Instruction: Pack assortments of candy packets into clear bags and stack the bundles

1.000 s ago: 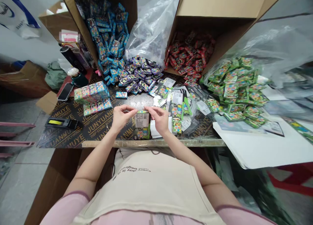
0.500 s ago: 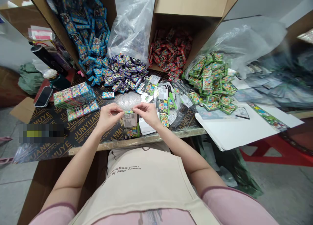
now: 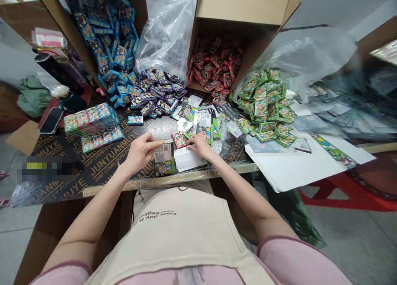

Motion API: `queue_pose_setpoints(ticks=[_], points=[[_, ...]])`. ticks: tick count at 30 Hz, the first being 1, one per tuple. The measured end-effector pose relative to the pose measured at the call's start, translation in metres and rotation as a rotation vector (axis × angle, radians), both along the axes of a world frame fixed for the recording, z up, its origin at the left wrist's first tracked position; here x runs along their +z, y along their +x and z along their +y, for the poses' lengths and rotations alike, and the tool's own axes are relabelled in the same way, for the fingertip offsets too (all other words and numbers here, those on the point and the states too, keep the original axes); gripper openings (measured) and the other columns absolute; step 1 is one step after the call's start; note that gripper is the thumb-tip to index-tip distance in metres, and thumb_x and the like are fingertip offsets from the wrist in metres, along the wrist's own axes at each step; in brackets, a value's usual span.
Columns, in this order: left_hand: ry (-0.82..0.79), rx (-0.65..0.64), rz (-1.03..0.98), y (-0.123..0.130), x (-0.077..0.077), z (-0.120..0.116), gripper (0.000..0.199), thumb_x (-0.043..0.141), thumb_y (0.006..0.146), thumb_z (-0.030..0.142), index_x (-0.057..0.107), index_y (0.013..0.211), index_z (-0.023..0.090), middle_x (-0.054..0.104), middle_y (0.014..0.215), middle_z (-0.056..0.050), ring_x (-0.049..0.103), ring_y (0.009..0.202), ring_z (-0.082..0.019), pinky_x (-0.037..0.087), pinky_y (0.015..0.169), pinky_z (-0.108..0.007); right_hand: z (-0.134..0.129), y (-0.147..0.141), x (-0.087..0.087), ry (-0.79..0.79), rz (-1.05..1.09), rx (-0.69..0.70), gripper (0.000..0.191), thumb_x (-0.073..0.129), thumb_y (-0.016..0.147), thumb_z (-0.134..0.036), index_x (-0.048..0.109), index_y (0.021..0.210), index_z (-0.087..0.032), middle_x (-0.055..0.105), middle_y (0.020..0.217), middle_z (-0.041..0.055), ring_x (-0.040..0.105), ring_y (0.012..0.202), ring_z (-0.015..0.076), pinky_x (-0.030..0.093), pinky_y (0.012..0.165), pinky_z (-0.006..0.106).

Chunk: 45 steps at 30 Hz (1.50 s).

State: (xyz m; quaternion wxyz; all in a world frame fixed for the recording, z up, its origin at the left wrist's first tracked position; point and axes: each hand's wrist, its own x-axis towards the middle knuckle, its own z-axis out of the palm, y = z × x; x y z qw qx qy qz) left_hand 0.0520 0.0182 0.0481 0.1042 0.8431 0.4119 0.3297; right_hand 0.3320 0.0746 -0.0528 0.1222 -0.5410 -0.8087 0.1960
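My left hand is closed on the top left part of an upright clear pouch with a printed label, near the table's front edge. To its right, my right hand has its fingers pressed together beside a red packet, over white cards; what it grips, if anything, is too small to make out. Behind the hands lie a single blue packet, a crumpled clear bag and loose printed pouches.
Boxes of blue packets and red packets stand at the back, with purple packets between. Green packets are heaped right, above white sheets. Stacked packets and a phone lie left.
My right hand has let go of the pouch top and moved right to the white cards. A red packet now shows between the hands. My left hand remains at the pouch.
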Motion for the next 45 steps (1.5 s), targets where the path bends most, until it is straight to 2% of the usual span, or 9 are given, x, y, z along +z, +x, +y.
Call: queue_pose_setpoints(ticks=[10,18,22,27,31,34,37,41,45], points=[[-0.017,0.064,-0.111,0.007,-0.004,-0.003,0.021,0.057,0.091,0.022,0.075,0.102,0.023,0.056,0.079,-0.002,0.054,0.071,-0.012,0.044,0.062,-0.025,-0.019,-0.004,-0.019,0.044,0.006,0.034,0.006,0.063,0.084,-0.014,0.068,0.081,-0.017,0.066,0.087,0.0103,0.051,0.090,0.0242,0.037,0.079,0.035],[-0.067,0.074,-0.176,0.010,-0.005,-0.004,0.021,0.058,0.090,0.023,0.075,0.103,0.025,0.057,0.081,-0.002,0.054,0.074,-0.013,0.045,0.065,-0.026,-0.006,0.000,-0.005,-0.083,0.006,0.139,0.014,0.076,0.076,-0.029,0.070,0.084,-0.019,0.064,0.085,0.0073,0.052,0.092,0.0252,0.033,0.080,0.035],[-0.086,0.084,-0.180,0.009,-0.005,-0.005,0.021,0.058,0.090,0.024,0.074,0.103,0.025,0.057,0.082,-0.002,0.054,0.075,-0.013,0.046,0.066,-0.026,-0.005,-0.005,0.001,-0.084,0.040,0.172,0.004,0.070,0.080,-0.022,0.069,0.077,-0.018,0.063,0.086,0.0078,0.052,0.093,0.0250,0.032,0.083,0.037],[-0.087,0.109,-0.200,0.011,-0.006,-0.006,0.020,0.058,0.089,0.023,0.075,0.101,0.025,0.058,0.080,-0.002,0.056,0.074,-0.013,0.046,0.065,-0.026,-0.019,-0.010,-0.006,-0.089,0.152,0.192,0.018,0.055,0.086,-0.015,0.063,0.069,-0.018,0.061,0.083,0.0076,0.053,0.091,0.0224,0.036,0.082,0.035],[-0.078,0.144,-0.257,0.014,-0.005,-0.008,0.013,0.062,0.087,0.022,0.074,0.091,0.021,0.062,0.076,-0.002,0.058,0.070,-0.013,0.046,0.064,-0.027,-0.021,-0.008,-0.009,-0.145,0.292,0.110,0.013,0.050,0.085,-0.017,0.056,0.073,-0.019,0.059,0.071,0.0037,0.055,0.072,0.0184,0.041,0.069,0.031],[-0.064,0.177,-0.325,0.015,-0.004,-0.009,0.005,0.068,0.082,0.022,0.070,0.079,0.018,0.066,0.073,-0.002,0.062,0.070,-0.014,0.048,0.066,-0.028,-0.010,-0.012,0.013,-0.174,0.395,0.026,0.013,0.047,0.088,-0.025,0.052,0.077,-0.019,0.058,0.066,0.0004,0.054,0.062,0.0151,0.042,0.062,0.028],[-0.049,0.187,-0.372,0.016,-0.006,-0.009,0.013,0.070,0.080,0.023,0.064,0.070,0.018,0.069,0.074,-0.003,0.066,0.073,-0.016,0.051,0.069,-0.030,-0.001,-0.027,0.060,-0.234,0.691,-0.009,0.020,0.055,0.087,-0.037,0.053,0.079,-0.019,0.062,0.076,0.0015,0.056,0.069,0.0144,0.044,0.066,0.028],[-0.040,0.170,-0.331,0.014,-0.004,-0.011,0.010,0.068,0.078,0.021,0.062,0.071,0.018,0.070,0.077,-0.005,0.066,0.075,-0.017,0.052,0.071,-0.032,-0.004,-0.059,0.118,-0.414,0.885,0.188,0.024,0.066,0.080,-0.041,0.057,0.075,-0.020,0.066,0.087,0.0034,0.059,0.081,0.0152,0.046,0.070,0.028],[-0.041,0.133,-0.318,0.012,0.001,-0.014,0.004,0.065,0.074,0.018,0.062,0.076,0.018,0.070,0.083,-0.006,0.066,0.079,-0.018,0.051,0.073,-0.032,-0.008,-0.083,0.133,-0.453,0.799,0.332,0.020,0.067,0.077,-0.035,0.059,0.068,-0.019,0.064,0.076,0.0019,0.056,0.073,0.0136,0.043,0.063,0.025]])
